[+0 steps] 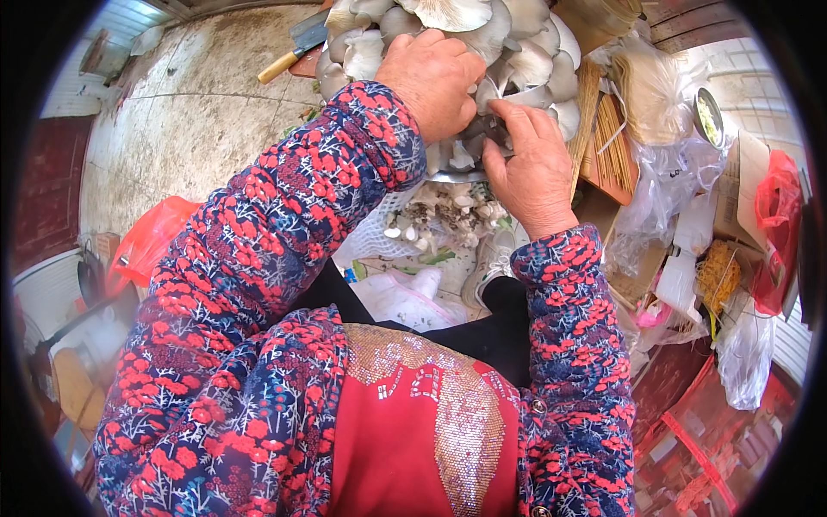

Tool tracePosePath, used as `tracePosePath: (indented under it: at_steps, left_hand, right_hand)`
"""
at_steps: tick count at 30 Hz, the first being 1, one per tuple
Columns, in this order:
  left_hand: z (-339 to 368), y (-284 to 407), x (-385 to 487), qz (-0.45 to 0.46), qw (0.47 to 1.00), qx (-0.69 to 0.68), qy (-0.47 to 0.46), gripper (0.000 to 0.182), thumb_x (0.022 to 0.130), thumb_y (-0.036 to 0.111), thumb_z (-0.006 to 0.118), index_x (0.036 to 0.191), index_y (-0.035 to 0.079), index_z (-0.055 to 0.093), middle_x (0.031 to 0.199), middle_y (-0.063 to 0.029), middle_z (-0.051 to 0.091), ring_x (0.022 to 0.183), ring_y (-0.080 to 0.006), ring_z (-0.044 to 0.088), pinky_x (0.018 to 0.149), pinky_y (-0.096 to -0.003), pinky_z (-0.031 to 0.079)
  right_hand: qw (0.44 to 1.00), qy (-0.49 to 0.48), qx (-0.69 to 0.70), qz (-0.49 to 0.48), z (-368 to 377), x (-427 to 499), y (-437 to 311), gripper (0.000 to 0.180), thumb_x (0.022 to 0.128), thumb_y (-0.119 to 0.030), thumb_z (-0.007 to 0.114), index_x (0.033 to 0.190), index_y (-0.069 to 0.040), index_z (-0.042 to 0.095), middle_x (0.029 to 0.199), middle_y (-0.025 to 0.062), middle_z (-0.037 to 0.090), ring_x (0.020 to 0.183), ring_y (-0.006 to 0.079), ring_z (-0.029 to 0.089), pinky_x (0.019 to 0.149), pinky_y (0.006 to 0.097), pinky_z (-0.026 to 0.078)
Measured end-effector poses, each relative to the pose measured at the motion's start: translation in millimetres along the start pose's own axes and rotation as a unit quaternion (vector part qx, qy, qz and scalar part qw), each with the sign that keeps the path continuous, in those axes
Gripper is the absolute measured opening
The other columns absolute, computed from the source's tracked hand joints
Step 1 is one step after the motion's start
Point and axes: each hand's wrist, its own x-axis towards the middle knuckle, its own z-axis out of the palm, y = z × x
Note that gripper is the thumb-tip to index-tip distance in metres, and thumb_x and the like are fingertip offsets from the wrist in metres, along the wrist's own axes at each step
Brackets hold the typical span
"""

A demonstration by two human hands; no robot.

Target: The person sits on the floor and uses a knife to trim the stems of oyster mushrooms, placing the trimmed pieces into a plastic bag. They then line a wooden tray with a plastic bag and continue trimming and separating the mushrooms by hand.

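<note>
A large heap of grey oyster mushrooms fills the top centre, with a shiny metal rim showing beneath its near side. My left hand is curled over the heap's near part, knuckles up; its fingertips are hidden, so what it grips is unclear. Lower and to the right, my right hand has thumb and forefinger on either side of a dark grey oyster mushroom, touching it. Under the rim, a clump of small pale mushrooms and stem bases lies on a white mesh bag.
A cleaver with a wooden handle lies left of the heap. To the right are bamboo skewers, clear plastic bags, an open can and a cardboard box. A red plastic bag stands at left, beside my sleeve.
</note>
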Motion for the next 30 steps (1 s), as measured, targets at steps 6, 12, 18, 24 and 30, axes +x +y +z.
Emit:
tracePosePath:
  at_steps: [6,12,18,24,30]
  left_hand:
    - [0.0,-0.8,3.0,0.002,0.997,-0.067,0.034,0.016,0.067,0.020,0.063,0.080,0.012,0.064,0.082,-0.0068,0.063,0.086,-0.0286,0.060,0.076,-0.0432,0.047]
    - [-5.7,-6.3,2.6,-0.030,0.984,-0.177,0.020,0.015,0.066,0.017,0.063,0.075,0.006,0.061,0.073,-0.0128,0.060,0.071,-0.0306,0.060,0.064,-0.0386,0.049]
    - [-26.0,-10.4,7.8,-0.153,0.902,-0.390,-0.110,0.011,0.070,0.012,0.064,0.078,0.005,0.061,0.067,0.0004,0.055,0.063,-0.0090,0.051,0.056,-0.0279,0.043]
    - [-29.7,-4.3,8.3,-0.153,0.773,-0.605,-0.116,0.011,0.070,0.004,0.061,0.081,0.005,0.063,0.074,0.0036,0.058,0.068,-0.0043,0.052,0.060,-0.0219,0.042]
    - [-28.3,-2.2,5.0,-0.238,0.539,-0.796,-0.135,0.023,0.078,0.005,0.053,0.099,0.003,0.061,0.086,-0.0031,0.064,0.078,-0.0131,0.063,0.068,-0.0269,0.051]
  right_hand:
    - [1.000,-0.009,0.008,0.005,1.6,3.4,1.1,0.038,0.073,-0.013,0.068,0.110,-0.010,0.061,0.100,0.0099,0.059,0.094,0.0306,0.056,0.082,0.0395,0.048]
    - [0.999,-0.009,0.016,0.036,2.1,3.7,2.0,0.033,0.075,-0.016,0.071,0.105,-0.006,0.060,0.097,0.0121,0.060,0.093,0.0314,0.056,0.081,0.0397,0.047]
    - [0.999,0.003,0.013,0.041,5.4,6.2,1.8,0.033,0.075,-0.016,0.071,0.103,-0.003,0.060,0.095,0.0132,0.060,0.093,0.0329,0.055,0.080,0.0414,0.046]
    - [0.997,-0.003,0.036,0.062,1.8,6.9,2.1,0.032,0.074,-0.014,0.071,0.103,-0.003,0.060,0.092,0.0129,0.060,0.089,0.0329,0.056,0.077,0.0412,0.047]
    - [0.980,0.020,0.160,0.120,-5.2,9.6,1.9,0.034,0.076,-0.011,0.071,0.108,-0.004,0.060,0.094,0.0112,0.063,0.086,0.0243,0.062,0.076,0.0337,0.049]
